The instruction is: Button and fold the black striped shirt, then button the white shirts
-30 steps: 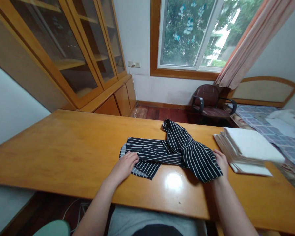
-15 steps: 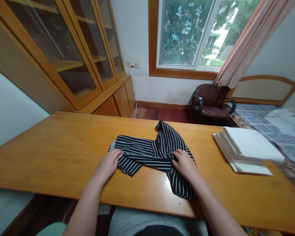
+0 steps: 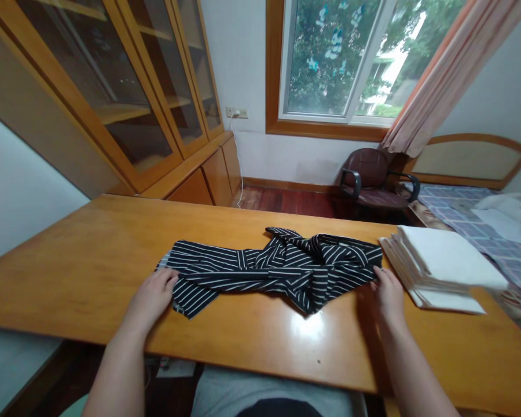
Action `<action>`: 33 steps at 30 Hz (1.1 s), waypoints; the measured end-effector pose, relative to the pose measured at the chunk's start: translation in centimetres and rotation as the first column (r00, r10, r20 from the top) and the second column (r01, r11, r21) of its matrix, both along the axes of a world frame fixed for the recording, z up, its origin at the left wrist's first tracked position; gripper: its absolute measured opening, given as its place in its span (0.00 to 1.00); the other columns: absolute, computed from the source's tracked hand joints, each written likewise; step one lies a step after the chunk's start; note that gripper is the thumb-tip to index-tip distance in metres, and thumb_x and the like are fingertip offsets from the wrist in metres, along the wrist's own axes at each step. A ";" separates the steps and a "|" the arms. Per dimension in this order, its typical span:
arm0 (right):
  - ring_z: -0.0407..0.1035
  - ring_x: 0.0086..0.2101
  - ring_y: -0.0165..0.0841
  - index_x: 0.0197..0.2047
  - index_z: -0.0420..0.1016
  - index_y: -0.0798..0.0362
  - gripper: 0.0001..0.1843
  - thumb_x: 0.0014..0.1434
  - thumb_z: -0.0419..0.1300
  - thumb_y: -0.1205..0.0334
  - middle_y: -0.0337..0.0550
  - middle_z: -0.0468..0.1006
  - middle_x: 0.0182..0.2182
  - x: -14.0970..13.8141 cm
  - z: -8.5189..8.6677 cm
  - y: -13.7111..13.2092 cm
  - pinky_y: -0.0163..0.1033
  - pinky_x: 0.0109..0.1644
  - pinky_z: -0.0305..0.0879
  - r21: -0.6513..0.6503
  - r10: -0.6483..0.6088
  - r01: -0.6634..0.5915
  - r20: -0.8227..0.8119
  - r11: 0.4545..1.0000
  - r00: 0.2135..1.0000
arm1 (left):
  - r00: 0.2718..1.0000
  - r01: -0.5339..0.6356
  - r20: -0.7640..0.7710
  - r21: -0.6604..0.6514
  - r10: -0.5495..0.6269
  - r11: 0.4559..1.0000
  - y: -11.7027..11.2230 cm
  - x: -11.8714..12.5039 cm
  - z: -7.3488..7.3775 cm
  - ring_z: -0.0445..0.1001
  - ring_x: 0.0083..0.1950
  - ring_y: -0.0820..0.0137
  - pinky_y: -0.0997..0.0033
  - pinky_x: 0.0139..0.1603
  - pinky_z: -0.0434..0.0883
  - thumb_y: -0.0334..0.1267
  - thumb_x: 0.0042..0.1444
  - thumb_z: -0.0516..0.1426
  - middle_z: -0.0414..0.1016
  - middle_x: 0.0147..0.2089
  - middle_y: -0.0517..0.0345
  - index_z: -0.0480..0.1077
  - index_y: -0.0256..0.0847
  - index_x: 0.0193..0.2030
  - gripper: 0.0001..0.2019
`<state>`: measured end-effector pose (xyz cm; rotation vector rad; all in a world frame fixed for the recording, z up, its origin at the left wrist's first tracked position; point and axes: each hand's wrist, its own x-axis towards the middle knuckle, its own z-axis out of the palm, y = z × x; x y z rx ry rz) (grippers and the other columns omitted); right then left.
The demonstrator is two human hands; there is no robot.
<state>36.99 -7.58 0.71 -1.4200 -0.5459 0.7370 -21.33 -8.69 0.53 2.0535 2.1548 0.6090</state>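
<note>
The head view shows, on the left, a cabinet with glass doors and shelves inside; what the dim panes may hide is hard to tell. Next, the left hand pinches the left edge of the striped cloth, farther left than half a second ago. The cloth lies crumpled along the middle of the tabletop, stretched wider now; the part that hung toward the near edge is spread rightward. The right hand, earlier at the cloth's middle, grips its right end, just beside a white stack.
</note>
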 end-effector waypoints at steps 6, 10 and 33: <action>0.65 0.27 0.31 0.34 0.69 0.52 0.15 0.47 0.63 0.52 0.35 0.71 0.27 1.9 -2.7 -2.2 0.35 0.30 0.62 -0.151 0.007 0.023 0.198 0.988 0.980 | 0.993 0.094 -0.075 0.014 -0.093 0.995 0.7 3.8 0.5 0.75 0.51 0.54 0.54 0.55 0.71 0.43 0.57 0.50 0.77 0.51 0.48 0.74 0.43 0.37 0.12; 0.69 0.42 0.40 0.52 0.68 0.55 0.26 0.51 0.62 0.53 0.48 0.73 0.43 1.6 -2.4 -2.4 0.45 0.47 0.67 -0.121 -0.022 0.107 0.556 0.987 0.831 | 0.968 0.250 0.038 -0.027 -0.248 0.968 2.0 10.0 2.2 0.74 0.52 0.59 0.57 0.57 0.69 0.46 0.63 0.51 0.77 0.51 0.52 0.75 0.44 0.43 0.14; 0.69 0.43 0.43 0.44 0.77 0.48 0.13 0.58 0.58 0.69 0.47 0.77 0.38 -1.2 1.1 -0.5 0.49 0.53 0.63 -0.421 0.398 -0.448 0.905 0.789 -0.149 | 0.461 -0.433 0.882 0.127 0.098 0.892 11.2 10.9 4.7 0.73 0.34 0.69 0.71 0.39 0.71 0.35 0.55 0.54 0.72 0.31 0.62 0.67 0.41 0.37 0.04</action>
